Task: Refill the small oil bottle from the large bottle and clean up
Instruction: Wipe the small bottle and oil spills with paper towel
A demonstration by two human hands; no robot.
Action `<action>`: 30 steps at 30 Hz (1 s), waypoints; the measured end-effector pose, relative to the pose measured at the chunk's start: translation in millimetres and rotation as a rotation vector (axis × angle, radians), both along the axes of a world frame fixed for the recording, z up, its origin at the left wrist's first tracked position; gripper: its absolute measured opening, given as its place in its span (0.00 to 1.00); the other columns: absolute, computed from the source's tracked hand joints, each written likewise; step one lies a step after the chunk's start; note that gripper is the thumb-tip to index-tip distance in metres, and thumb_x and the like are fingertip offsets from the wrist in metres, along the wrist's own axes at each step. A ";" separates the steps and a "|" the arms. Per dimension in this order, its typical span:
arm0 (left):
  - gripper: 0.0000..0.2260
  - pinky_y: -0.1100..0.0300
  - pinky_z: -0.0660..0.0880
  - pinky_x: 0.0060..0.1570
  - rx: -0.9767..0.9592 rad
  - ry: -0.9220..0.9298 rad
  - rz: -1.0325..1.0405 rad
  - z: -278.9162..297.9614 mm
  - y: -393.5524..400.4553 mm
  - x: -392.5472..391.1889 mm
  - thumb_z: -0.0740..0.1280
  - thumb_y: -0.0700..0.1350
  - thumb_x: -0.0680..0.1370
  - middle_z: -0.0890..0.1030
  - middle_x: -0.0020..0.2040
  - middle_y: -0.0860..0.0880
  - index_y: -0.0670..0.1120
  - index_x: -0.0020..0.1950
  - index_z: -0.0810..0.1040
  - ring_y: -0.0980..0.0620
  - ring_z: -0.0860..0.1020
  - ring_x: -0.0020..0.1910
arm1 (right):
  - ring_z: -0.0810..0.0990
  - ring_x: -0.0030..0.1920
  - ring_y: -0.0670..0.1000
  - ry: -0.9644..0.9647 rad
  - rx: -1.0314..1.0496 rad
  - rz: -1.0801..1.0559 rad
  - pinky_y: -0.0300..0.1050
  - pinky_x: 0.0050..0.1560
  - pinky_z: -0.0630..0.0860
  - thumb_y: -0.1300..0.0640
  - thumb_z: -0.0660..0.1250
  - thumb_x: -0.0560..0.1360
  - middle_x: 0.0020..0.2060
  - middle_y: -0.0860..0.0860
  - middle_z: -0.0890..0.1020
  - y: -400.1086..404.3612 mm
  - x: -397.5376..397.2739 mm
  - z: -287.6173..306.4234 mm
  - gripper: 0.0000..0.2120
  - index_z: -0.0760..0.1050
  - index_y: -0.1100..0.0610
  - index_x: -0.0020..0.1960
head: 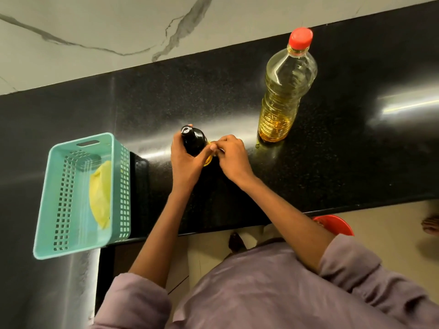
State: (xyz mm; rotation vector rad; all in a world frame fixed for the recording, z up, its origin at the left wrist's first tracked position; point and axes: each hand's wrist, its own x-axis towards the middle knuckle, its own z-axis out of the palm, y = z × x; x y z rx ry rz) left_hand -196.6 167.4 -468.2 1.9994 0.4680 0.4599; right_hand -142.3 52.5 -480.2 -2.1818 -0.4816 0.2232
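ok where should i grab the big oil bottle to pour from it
Wrap a hand around the ribbed waist of the big oil bottle, coming from its right, the side away from the busy hands. It stands upright with its red cap still on, and the ribs should help the grip.

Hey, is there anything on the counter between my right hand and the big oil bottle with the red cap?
Nothing visible. The right hand is at the small oil bottle, which the left hand grips. The large bottle stands upright, still capped, farther back to the right, with only bare black counter between it and the right hand.
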 end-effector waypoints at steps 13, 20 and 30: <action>0.34 0.45 0.56 0.74 -0.207 0.027 -0.233 -3.1 29.7 -0.2 0.72 0.43 0.70 0.69 0.61 0.77 0.38 0.72 0.63 0.47 0.55 0.77 | 0.78 0.57 0.47 0.257 0.159 0.114 0.38 0.59 0.72 0.63 0.62 0.77 0.56 0.53 0.82 12.0 25.6 15.2 0.13 0.78 0.59 0.60; 0.43 0.45 0.49 0.75 -0.266 0.205 -0.269 6.8 41.4 -1.9 0.72 0.47 0.68 0.52 0.79 0.48 0.51 0.78 0.53 0.54 0.39 0.77 | 0.80 0.53 0.46 0.230 0.378 0.111 0.44 0.57 0.76 0.61 0.65 0.76 0.51 0.50 0.83 15.8 32.0 22.7 0.11 0.80 0.57 0.57; 0.39 0.40 0.53 0.74 -0.193 0.158 -0.312 3.9 44.9 1.1 0.72 0.51 0.67 0.56 0.72 0.69 0.44 0.75 0.62 0.50 0.45 0.78 | 0.78 0.56 0.48 0.463 0.053 0.573 0.41 0.55 0.76 0.67 0.58 0.78 0.56 0.51 0.81 28.2 62.8 19.4 0.16 0.77 0.55 0.59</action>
